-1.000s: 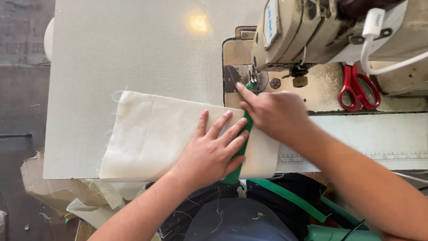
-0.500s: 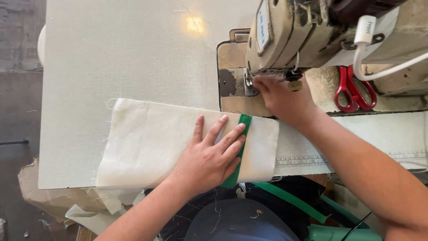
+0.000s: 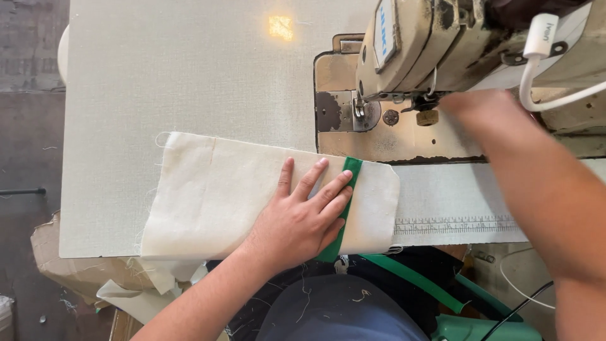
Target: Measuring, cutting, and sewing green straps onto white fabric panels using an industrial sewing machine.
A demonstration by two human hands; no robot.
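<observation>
While the left hand (image 3: 300, 221) presses flat, fingers spread, on the cream fabric piece (image 3: 252, 192), its fingertips rest on the green strip (image 3: 344, 202) that crosses the cloth from 6 toward 12 o'clock. That cloth lies on the surface (image 3: 189, 76), long axis 9 to 3. Farther off at 1 o'clock, the blurred right hand (image 3: 480, 110) hovers beside the sewing machine (image 3: 429, 38); whether it is open or closed I cannot tell. The needle area lies at 12 o'clock of the strip, apart from it.
</observation>
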